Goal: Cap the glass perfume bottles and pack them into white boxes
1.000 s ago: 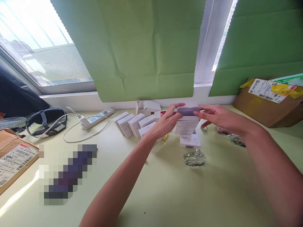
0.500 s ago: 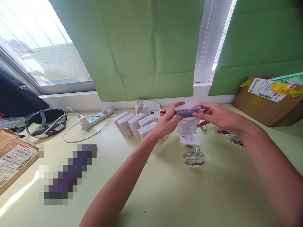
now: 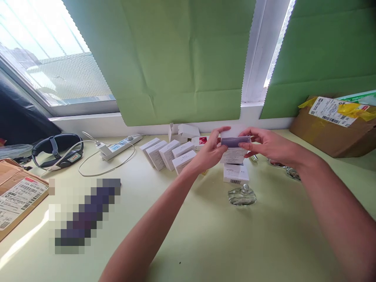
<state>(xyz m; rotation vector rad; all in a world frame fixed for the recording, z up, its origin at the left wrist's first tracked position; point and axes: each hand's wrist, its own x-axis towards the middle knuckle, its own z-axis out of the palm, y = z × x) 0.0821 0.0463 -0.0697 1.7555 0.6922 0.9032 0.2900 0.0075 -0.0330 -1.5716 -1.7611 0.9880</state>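
Between my two hands is a small white carton [image 3: 232,156] with printed text on its front and its top end open, showing a greyish inside. My left hand [image 3: 212,150] grips its left side, thumb at the front edge. On the opposite side, my right hand [image 3: 261,144] pinches the rim with thumb and fingers. Just below the carton, another white box [image 3: 235,174] with a barcode lies on the table. Closer to me stands a clear glass bottle [image 3: 242,196] with a silver cap. More glass bottles [image 3: 293,174] are partly hidden behind my right forearm.
Several white boxes [image 3: 155,154] stand in a row left of my hands, with opened cartons [image 3: 183,132] behind. A power strip [image 3: 121,147], a head strap [image 3: 57,150] and a cardboard box [image 3: 23,199] are at left. A brown box [image 3: 331,129] sits at right.
The carton's top is opened wider and tipped slightly, so more of its inside shows. Both hands keep their hold and have barely moved.
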